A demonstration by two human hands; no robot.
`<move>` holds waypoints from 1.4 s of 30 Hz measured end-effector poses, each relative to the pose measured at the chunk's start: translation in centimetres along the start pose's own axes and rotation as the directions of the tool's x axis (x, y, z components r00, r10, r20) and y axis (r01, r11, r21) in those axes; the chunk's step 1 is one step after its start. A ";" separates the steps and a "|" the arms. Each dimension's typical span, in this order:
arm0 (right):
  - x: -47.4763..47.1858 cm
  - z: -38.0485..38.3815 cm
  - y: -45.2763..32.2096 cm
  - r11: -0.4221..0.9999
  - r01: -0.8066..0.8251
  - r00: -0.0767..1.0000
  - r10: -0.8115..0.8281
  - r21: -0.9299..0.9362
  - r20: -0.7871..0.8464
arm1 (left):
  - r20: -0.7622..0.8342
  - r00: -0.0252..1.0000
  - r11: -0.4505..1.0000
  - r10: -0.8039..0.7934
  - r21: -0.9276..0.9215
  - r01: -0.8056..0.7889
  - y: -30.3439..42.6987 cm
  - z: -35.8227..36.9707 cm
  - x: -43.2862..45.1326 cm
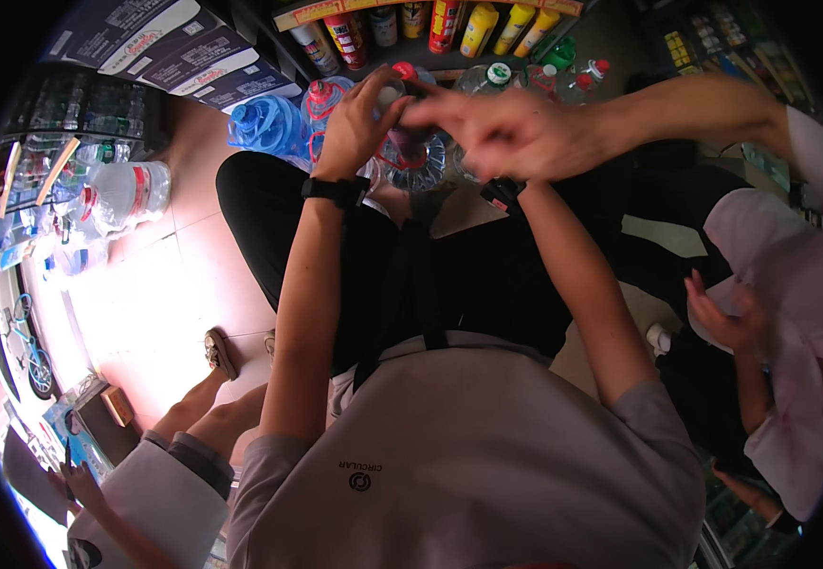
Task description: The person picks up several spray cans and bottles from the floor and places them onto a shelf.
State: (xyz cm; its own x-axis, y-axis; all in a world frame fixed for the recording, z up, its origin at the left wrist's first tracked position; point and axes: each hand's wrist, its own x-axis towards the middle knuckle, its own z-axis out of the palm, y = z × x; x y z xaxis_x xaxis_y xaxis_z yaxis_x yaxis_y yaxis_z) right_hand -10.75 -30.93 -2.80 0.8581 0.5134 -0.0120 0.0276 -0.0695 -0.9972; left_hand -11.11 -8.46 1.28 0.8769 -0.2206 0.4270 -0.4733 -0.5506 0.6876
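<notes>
At the upper middle, my left hand (354, 128), with a black band at its wrist, curls its fingers and thumb around a clear, round-topped object (391, 94); its lower part is hidden. Another person's hand (525, 131) reaches in from the right, blurred, over my right hand (486, 167). My right hand is largely covered, so its fingers and any grip cannot be made out. Below the hands stands a large clear plastic bottle (422, 171) with a red carrying handle. Close to my left hand are a red-capped water bottle (322, 96) and a blue-tinted water jug (269, 124).
Spray cans and yellow bottles line a shelf (447, 60) ahead. A green-capped clear jug (493, 80) stands below it. Dark cartons (191, 53) are stacked at upper left, above large water bottles (130, 192). Other people (781, 284) are close on both sides.
</notes>
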 end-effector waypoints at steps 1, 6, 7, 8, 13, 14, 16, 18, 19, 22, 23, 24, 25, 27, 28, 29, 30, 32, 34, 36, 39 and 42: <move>1.0 0.0 1.5 0.996 -0.020 1.000 0.018 -0.091 -0.022 | -0.004 0.999 0.999 -0.040 0.012 0.040 -0.3 -0.2 -0.2; 1.2 0.3 5.3 0.967 -0.165 0.986 0.160 -0.194 -0.039 | -0.010 0.999 0.999 -0.038 0.029 0.038 -1.2 -0.7 0.3; 1.3 0.2 4.8 0.986 -0.162 0.986 0.161 -0.024 -0.042 | 0.000 1.000 0.998 -0.030 0.051 0.030 -1.7 -0.7 0.4; 1.5 0.0 4.2 0.977 -0.155 0.986 0.163 0.147 -0.044 | -0.050 0.998 0.998 0.045 0.046 -0.042 -2.2 -0.3 0.6; 0.6 0.6 1.9 0.991 -0.002 0.993 -0.013 -0.131 -0.117 | -0.002 0.999 0.978 -0.044 -0.203 0.042 -2.2 1.4 0.2; 0.4 0.2 3.4 0.958 -0.053 0.994 0.025 -0.281 -0.102 | 0.024 0.996 0.969 -0.081 -0.234 0.084 -2.0 1.5 0.4; 0.6 0.6 3.2 0.851 -0.350 0.932 0.358 -0.392 -0.056 | 0.039 0.999 0.966 -0.030 -0.257 0.039 -2.2 1.6 0.3; 0.8 0.4 2.9 0.974 -0.208 0.978 0.206 -0.090 -0.023 | 0.001 0.999 0.959 0.044 -0.279 -0.042 -2.4 1.8 0.4; 0.9 0.2 2.7 0.990 -0.126 0.991 0.128 0.067 -0.025 | -0.008 0.998 0.957 0.066 -0.282 -0.065 -2.5 1.7 0.4; 1.0 0.2 1.0 0.987 0.046 0.992 -0.026 0.157 -0.124 | -0.010 0.996 0.956 0.087 -0.281 -0.086 -2.2 1.6 0.2; 0.9 0.4 0.6 0.983 0.105 0.985 -0.083 0.148 -0.149 | -0.012 0.997 0.957 0.076 -0.281 -0.076 -2.0 1.5 0.2; 0.6 0.5 0.6 0.993 0.031 0.990 -0.015 0.110 -0.144 | -0.011 0.998 0.957 0.067 -0.281 -0.067 -1.8 1.5 0.1; 0.5 0.1 2.0 0.996 -0.018 0.994 0.008 -0.088 -0.107 | -0.005 0.998 0.958 0.064 -0.281 -0.063 -1.5 1.5 0.2; 0.6 0.0 4.6 0.879 -0.090 0.996 0.078 -0.468 -0.045 | -0.006 1.000 0.947 0.028 -0.321 -0.028 -1.3 1.5 0.0; 0.5 0.4 5.2 0.916 -0.109 0.994 0.090 -0.386 -0.068 | -0.005 1.000 0.944 0.024 -0.329 -0.024 -1.5 1.5 0.0; 0.4 0.3 5.5 0.964 -0.112 0.992 0.093 -0.242 -0.086 | -0.003 1.000 0.941 0.020 -0.337 -0.020 -1.6 1.5 -0.1; 0.7 0.4 4.6 0.990 -0.108 0.991 0.099 -0.090 -0.093 | -0.038 0.999 0.933 -0.010 -0.359 -0.004 -2.1 1.7 -0.2; 1.3 0.7 1.7 0.992 0.026 0.994 -0.013 0.125 -0.107 | -0.089 0.996 0.971 0.022 -0.237 -0.043 -2.7 1.8 -0.4; 1.0 0.8 2.0 0.994 0.041 0.988 -0.025 0.106 -0.150 | -0.086 0.996 0.982 0.029 -0.184 -0.044 -1.9 2.0 -0.4; 0.9 0.7 3.9 0.997 -0.082 0.991 0.080 -0.013 -0.108 | -0.052 0.999 0.960 0.002 -0.279 -0.016 -2.3 1.4 -0.5; 0.8 -0.1 5.7 0.971 -0.226 0.974 0.222 -0.084 -0.056 | 0.042 0.997 0.924 -0.065 -0.375 0.076 -2.0 1.0 -0.6; 1.3 0.6 3.8 0.995 0.062 0.985 -0.048 0.079 -0.168 | 0.096 0.983 0.889 -0.158 -0.419 0.184 -2.0 0.8 -1.0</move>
State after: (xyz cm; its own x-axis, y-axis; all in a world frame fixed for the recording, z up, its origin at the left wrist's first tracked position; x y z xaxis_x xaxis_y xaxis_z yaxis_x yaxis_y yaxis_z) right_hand -9.87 -30.05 -6.62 0.9295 0.3656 0.0486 0.0403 0.0303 -0.9987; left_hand -10.96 -7.81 -0.94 0.9447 -0.2066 0.2547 -0.2945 -0.1927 0.9360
